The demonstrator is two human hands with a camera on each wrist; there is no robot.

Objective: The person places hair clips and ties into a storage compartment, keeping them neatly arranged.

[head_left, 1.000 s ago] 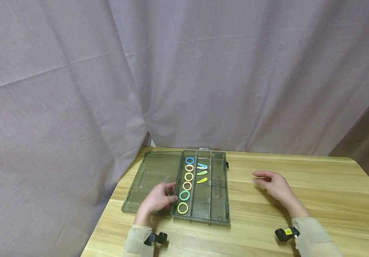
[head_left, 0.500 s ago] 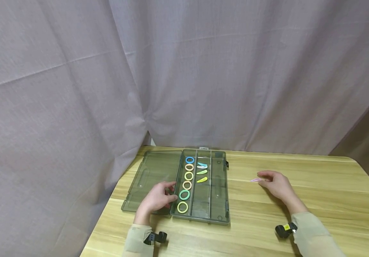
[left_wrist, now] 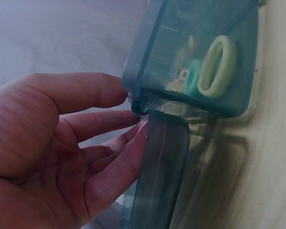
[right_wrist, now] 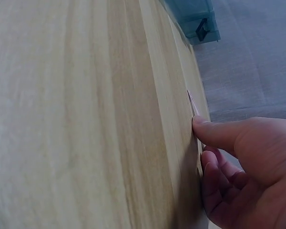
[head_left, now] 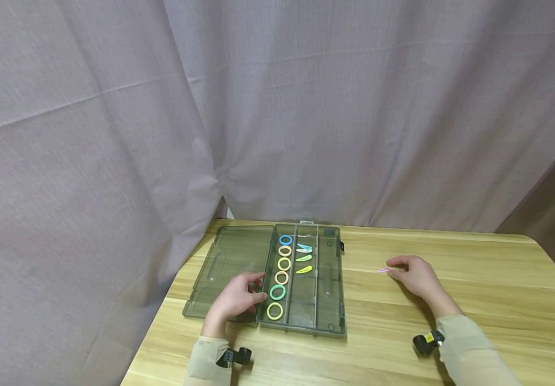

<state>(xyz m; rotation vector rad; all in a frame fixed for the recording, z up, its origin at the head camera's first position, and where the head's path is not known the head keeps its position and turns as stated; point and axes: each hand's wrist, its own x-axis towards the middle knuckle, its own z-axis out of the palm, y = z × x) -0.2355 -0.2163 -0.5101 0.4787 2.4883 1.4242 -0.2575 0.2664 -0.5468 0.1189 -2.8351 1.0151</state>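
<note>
A smoky-clear compartment box (head_left: pixel 302 316) lies open on the table, with its lid (head_left: pixel 238 252) folded out to the left. My left hand (head_left: pixel 237 296) rests at its left wall near the hinge. In the left wrist view, the thumb touches the wall and the other fingers reach the edge of the lid. To the right of the box, my right hand (head_left: pixel 416 276) pinches a pink snap hair clip (head_left: pixel 382 271) between thumb and forefinger, close over the table. The clip's thin tip points away from the thumb in the right wrist view.
Several coloured ring hair ties (head_left: pixel 278 292) line the box's left compartment. Yellow (head_left: pixel 303 269), green (head_left: pixel 304 258) and blue (head_left: pixel 304 247) hair clips lie in the middle one. The wooden table (head_left: pixel 378 343) ends at a grey curtain (head_left: pixel 306 134) behind.
My right hand has shifted slightly right, and more of the pink hair clip shows beyond its fingertips. My left hand has stayed at the box.
</note>
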